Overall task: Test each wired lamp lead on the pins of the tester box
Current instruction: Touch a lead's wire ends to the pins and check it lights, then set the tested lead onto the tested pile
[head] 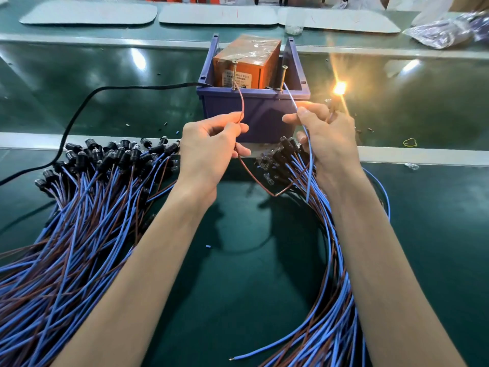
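Observation:
The tester box [247, 65], orange and wrapped in film, sits in a blue plastic bin [254, 107] with two upright screw pins. My left hand [211, 147] pinches a brown wire [241, 104] whose end touches the left pin [234, 75]. My right hand [325, 133] pinches a blue wire [291, 98] that reaches the right pin [283, 78], and it also grips the lamp holder. The lamp [339, 88] glows bright orange above my right fingers.
A big pile of black-capped lamp leads [87, 197] with blue and brown wires lies at the left. A second bundle [330, 274] curves along the right. A black power cable [79, 112] runs left from the bin. Grey mats and plastic bags [447, 30] lie at the back.

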Motion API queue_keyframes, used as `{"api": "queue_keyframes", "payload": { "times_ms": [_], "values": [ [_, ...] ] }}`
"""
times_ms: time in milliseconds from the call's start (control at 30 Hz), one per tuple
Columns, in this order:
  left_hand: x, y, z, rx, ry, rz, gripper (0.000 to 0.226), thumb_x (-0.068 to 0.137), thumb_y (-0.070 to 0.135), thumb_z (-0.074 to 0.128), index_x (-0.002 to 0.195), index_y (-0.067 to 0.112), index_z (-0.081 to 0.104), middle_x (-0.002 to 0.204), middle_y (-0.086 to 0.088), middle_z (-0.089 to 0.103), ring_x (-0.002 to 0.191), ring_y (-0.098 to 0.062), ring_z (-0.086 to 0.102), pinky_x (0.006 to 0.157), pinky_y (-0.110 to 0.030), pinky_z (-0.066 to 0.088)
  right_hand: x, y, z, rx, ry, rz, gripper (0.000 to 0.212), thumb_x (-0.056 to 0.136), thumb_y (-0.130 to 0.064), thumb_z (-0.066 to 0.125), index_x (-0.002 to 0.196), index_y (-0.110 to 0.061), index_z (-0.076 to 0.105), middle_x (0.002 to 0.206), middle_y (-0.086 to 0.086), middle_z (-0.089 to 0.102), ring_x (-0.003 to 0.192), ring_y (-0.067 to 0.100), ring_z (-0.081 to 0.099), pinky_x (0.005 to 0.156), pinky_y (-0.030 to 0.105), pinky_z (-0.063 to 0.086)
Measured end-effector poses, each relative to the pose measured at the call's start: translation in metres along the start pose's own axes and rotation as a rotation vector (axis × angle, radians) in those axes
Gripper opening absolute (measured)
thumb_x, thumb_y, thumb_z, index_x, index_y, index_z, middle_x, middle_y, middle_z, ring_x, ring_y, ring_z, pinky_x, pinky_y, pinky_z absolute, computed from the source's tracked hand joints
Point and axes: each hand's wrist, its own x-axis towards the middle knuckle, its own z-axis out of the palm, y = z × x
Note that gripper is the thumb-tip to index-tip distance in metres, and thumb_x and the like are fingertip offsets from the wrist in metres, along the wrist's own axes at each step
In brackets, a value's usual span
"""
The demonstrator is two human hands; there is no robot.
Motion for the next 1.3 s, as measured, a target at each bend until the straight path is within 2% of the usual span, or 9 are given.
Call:
{"api": "queue_keyframes", "payload": {
  "times_ms": [667, 800, 900, 1033, 1100, 1167, 1233, 1267, 1300],
  "values": [
    [-0.003, 0.003, 0.000, 0.099, -0.042, 0.014, 0.024, 0.092, 0.006, 0.053, 0.100, 0.021, 0.070, 0.087, 0.007, 0.072, 0.049, -0.006, 0.064, 0.048, -0.008, 0.042, -0.004, -0.006, -0.003, -0.057, -0.001, -0.005, 0.013, 0.094, -0.010, 0.057, 0.084, -0.014, 0.066, 0.070, -0.006, 0.073, 0.046, 0.000, 0.053, 0.047, 0.011, 0.042],
    [-0.005, 0.008, 0.003, 0.168, -0.127, -0.012, 0.016, 0.092, 0.016, 0.056, 0.086, 0.027, 0.066, 0.081, 0.009, 0.073, 0.052, -0.009, 0.067, 0.053, -0.013, 0.047, -0.007, -0.011, 0.000, -0.050, -0.147, 0.081, 0.021, 0.100, -0.020, 0.049, 0.089, -0.011, 0.065, 0.078, 0.002, 0.075, 0.050, 0.006, 0.065, 0.037, 0.008, 0.035],
    [-0.007, 0.008, 0.006, 0.310, -0.225, -0.008, 0.003, 0.091, 0.031, 0.059, 0.089, 0.028, 0.058, 0.084, 0.006, 0.073, 0.058, -0.012, 0.070, 0.073, -0.027, 0.055, -0.007, -0.014, 0.002, -0.220, -0.273, 0.117, 0.034, 0.101, -0.041, 0.043, 0.094, -0.017, 0.065, 0.077, -0.002, 0.075, 0.067, 0.009, 0.071, 0.045, 0.014, 0.037],
    [-0.011, 0.005, 0.005, 0.594, -0.192, 0.117, 0.057, 0.091, 0.014, 0.057, 0.141, 0.015, 0.029, 0.092, 0.005, 0.072, 0.069, -0.021, 0.072, 0.087, -0.039, 0.054, -0.001, -0.012, -0.002, -0.457, -0.202, 0.054, 0.050, 0.096, -0.058, 0.037, 0.088, -0.019, 0.068, 0.071, -0.004, 0.073, 0.076, 0.008, 0.064, 0.079, 0.024, 0.046],
    [-0.014, 0.004, 0.003, 0.767, -0.133, 0.220, 0.090, 0.088, 0.003, 0.052, 0.151, 0.014, -0.012, 0.102, -0.001, 0.068, 0.080, -0.030, 0.069, 0.089, -0.044, 0.051, 0.004, -0.012, -0.010, -0.570, -0.112, 0.023, 0.059, 0.094, -0.064, 0.033, 0.083, -0.019, 0.069, 0.058, -0.008, 0.069, 0.068, 0.001, 0.058, 0.073, 0.020, 0.041],
    [-0.014, 0.003, -0.001, 0.933, -0.091, 0.296, 0.097, 0.085, -0.003, 0.046, 0.147, 0.018, -0.025, 0.109, -0.011, 0.061, 0.087, -0.036, 0.064, 0.090, -0.048, 0.048, 0.007, -0.013, -0.020, -0.550, -0.087, 0.037, 0.061, 0.094, -0.064, 0.033, 0.078, -0.016, 0.067, 0.050, -0.006, 0.065, 0.052, 0.000, 0.053, 0.064, 0.020, 0.039],
    [-0.014, 0.005, -0.002, 1.184, -0.126, 0.292, 0.086, 0.085, 0.000, 0.044, 0.153, 0.018, -0.006, 0.101, -0.016, 0.055, 0.090, -0.037, 0.057, 0.082, -0.043, 0.045, 0.009, -0.015, -0.027, -0.480, -0.101, 0.069, 0.055, 0.095, -0.059, 0.039, 0.076, -0.015, 0.065, 0.049, -0.003, 0.065, 0.040, 0.002, 0.049, 0.052, 0.015, 0.039],
    [-0.014, 0.007, -0.001, 1.311, -0.182, 0.264, 0.065, 0.087, 0.004, 0.043, 0.148, 0.012, 0.023, 0.092, -0.016, 0.052, 0.090, -0.038, 0.054, 0.076, -0.040, 0.040, 0.009, -0.015, -0.029, -0.446, -0.101, 0.078, 0.049, 0.096, -0.054, 0.044, 0.077, -0.014, 0.064, 0.049, -0.002, 0.064, 0.039, 0.002, 0.049, 0.046, 0.013, 0.039],
    [-0.016, 0.011, -0.001, 1.380, -0.242, 0.218, 0.033, 0.089, 0.008, 0.043, 0.121, 0.007, 0.050, 0.081, -0.014, 0.050, 0.091, -0.038, 0.054, 0.072, -0.038, 0.037, 0.010, -0.015, -0.031, -0.421, -0.100, 0.077, 0.041, 0.096, -0.047, 0.049, 0.078, -0.013, 0.063, 0.050, -0.002, 0.064, 0.039, 0.002, 0.050, 0.044, 0.011, 0.039]
  ]
}}
